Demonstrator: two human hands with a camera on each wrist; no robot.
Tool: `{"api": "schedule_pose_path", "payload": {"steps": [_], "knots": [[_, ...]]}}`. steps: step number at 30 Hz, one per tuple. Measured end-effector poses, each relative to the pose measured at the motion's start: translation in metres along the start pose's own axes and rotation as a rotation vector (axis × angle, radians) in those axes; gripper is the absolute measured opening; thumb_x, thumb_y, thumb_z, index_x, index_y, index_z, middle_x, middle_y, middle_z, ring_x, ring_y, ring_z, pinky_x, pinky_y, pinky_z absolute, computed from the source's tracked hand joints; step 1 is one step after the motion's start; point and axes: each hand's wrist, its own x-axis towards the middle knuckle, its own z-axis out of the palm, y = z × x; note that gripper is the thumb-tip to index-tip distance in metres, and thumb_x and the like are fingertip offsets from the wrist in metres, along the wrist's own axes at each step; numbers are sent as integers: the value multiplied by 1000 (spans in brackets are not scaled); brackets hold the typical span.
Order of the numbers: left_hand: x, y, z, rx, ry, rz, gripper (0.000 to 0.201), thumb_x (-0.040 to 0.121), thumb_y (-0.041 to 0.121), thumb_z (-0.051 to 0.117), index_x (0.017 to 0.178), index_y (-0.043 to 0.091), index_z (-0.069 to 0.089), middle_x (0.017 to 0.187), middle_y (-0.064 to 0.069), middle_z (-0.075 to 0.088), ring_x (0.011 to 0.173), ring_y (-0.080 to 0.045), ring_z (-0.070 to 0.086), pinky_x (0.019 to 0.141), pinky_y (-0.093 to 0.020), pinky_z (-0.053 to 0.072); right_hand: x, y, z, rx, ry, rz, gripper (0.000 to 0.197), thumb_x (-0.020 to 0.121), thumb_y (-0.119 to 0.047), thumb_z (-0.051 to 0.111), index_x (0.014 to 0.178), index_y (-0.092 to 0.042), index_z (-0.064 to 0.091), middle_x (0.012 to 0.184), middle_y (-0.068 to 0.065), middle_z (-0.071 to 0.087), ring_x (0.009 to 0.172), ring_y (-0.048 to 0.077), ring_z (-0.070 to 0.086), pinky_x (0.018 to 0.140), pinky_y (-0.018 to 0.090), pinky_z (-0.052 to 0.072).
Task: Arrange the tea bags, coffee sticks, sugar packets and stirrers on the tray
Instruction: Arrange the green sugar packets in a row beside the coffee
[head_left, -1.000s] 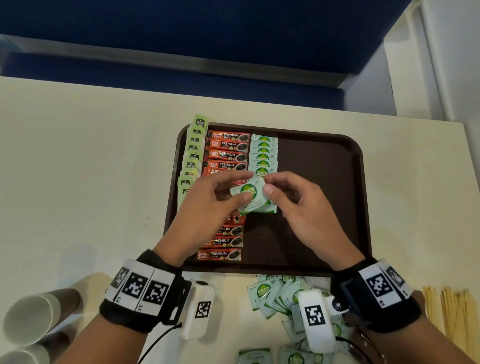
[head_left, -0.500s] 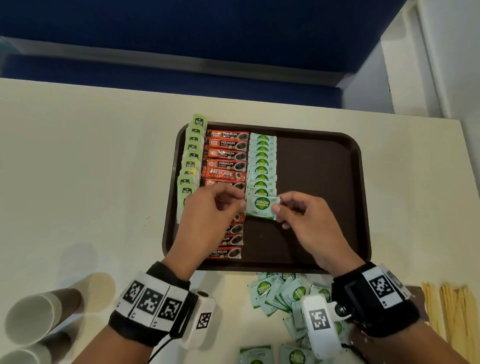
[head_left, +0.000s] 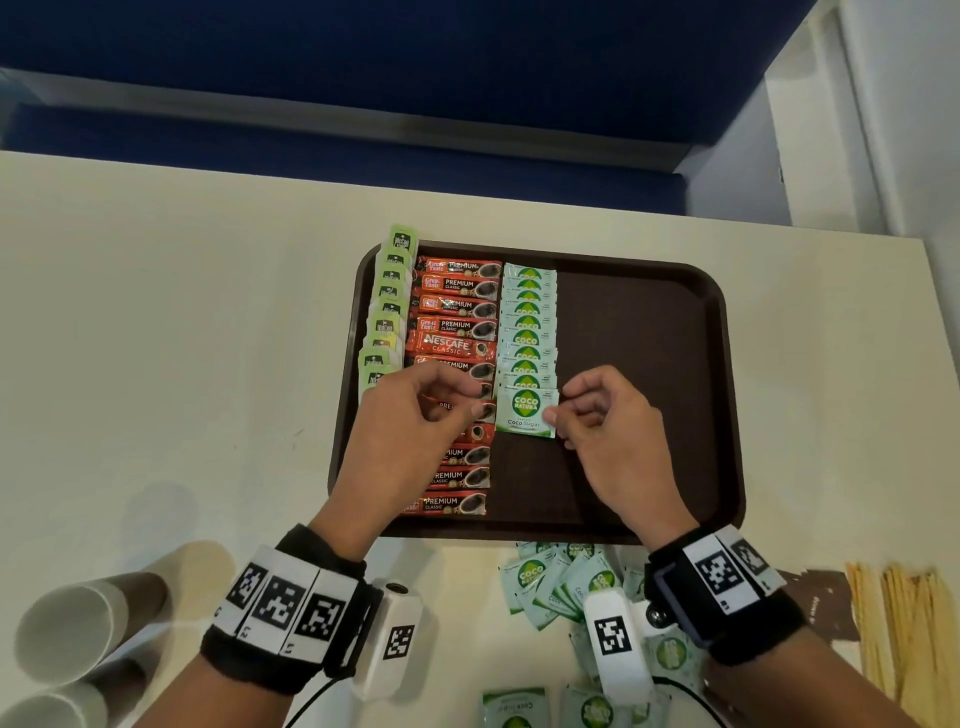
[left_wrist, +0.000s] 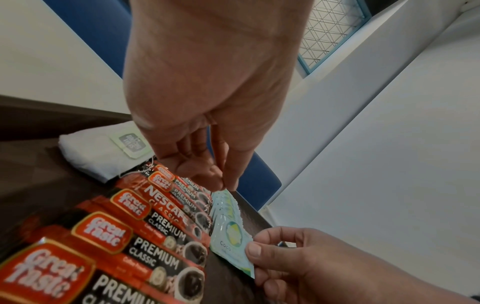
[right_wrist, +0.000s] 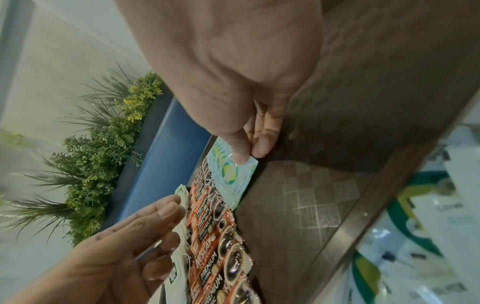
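On the brown tray (head_left: 649, 364) lie a column of green tea bags (head_left: 387, 322), a column of red coffee sticks (head_left: 452, 327) and a row of overlapping sugar packets (head_left: 527, 332). At the near end of that row my right hand (head_left: 556, 408) pinches the right edge of a Coco Sugar packet (head_left: 522, 410) between thumb and finger; the packet rests flat on the tray. The right wrist view shows the same pinch on this packet (right_wrist: 231, 174). My left hand (head_left: 475, 399) hovers over the coffee sticks just left of the packet, fingers loosely curled, holding nothing.
A heap of loose sugar packets (head_left: 556, 582) lies on the table in front of the tray. Wooden stirrers (head_left: 904, 634) lie at the near right. Paper cups (head_left: 67, 629) lie on their sides at the near left. The tray's right half is bare.
The packet came down from mid-air onto the near end of the sugar row. My left hand let go of it and drew slightly left; my right hand kept its pinch.
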Motion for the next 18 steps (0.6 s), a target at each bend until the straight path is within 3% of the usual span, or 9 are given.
{"api": "schedule_pose_path", "payload": {"steps": [11,18], "knots": [[-1,-5,-1,25,-2,-3,10,94,25,83,98,31,77,83,24,75,73,6,65,70,-5,50,-2,-3,-1,-6,22,1,29,87,-22,88,100,-26,63,82,-1,76,69,14,73,69,38,64],[-3,-3,-2,41,1,-6,10,94,26,83,98,32,77,82,20,76,76,4,67,70,-4,50,-3,-3,0,-19,32,8,31,86,-23,89,104,-25,63,83,-1,76,72,15,74,71,37,64]]}}
